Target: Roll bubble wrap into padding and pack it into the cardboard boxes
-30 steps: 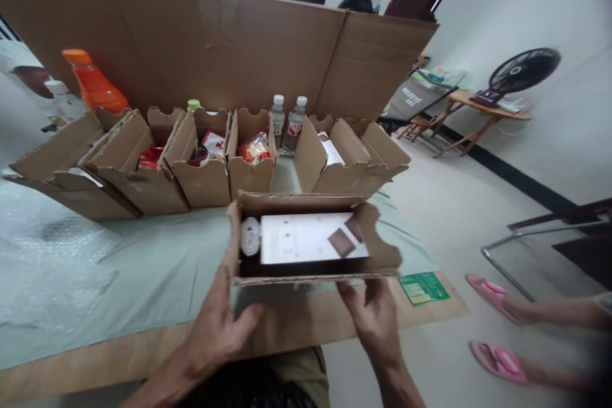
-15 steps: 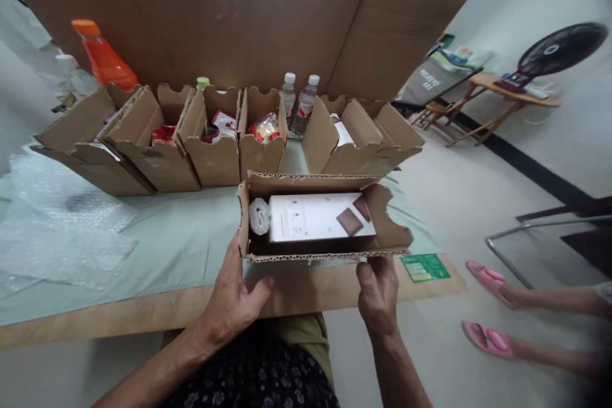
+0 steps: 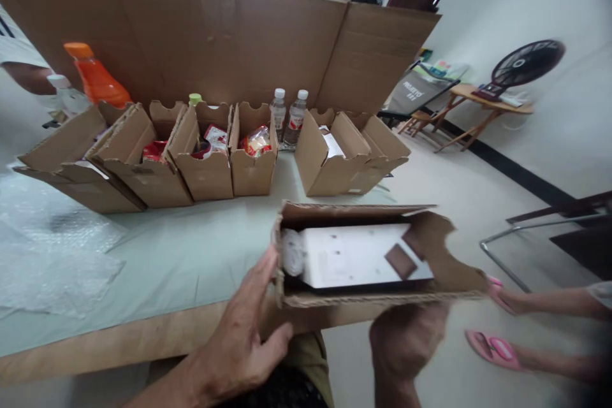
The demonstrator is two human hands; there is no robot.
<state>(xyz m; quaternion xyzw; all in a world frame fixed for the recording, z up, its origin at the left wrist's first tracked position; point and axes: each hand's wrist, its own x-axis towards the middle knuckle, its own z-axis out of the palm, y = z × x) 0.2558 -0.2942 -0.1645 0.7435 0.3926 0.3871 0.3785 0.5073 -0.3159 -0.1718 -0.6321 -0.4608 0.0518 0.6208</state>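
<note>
An open-topped cardboard box [image 3: 452, 261] is held in front of me, over the table's front edge, its right end reaching out past the table. Inside lie a white carton [image 3: 354, 255] with brown squares printed on it and, at the left end, a rolled white bundle [image 3: 292, 252]. My left hand [image 3: 243, 325] presses its fingers along the box's left end, the thumb standing free of the near side. Blurred by motion, my right hand [image 3: 406, 341] grips the box from below near its right half; those fingers are partly hidden under it.
Several cardboard bins [image 3: 210, 178] with packets line the table [image 3: 191, 248] before a tall cardboard panel [image 3: 215, 32]. Two clear bottles [image 3: 294, 121] and an orange bottle [image 3: 98, 80] stand behind. Bubble wrap [image 3: 48, 248] lies left. A person's pink-slippered foot [image 3: 495, 347] is at right.
Both hands have carried the cardboard box to the right and nearer to me. My view has shifted, and the green packet at the table edge no longer shows.
</note>
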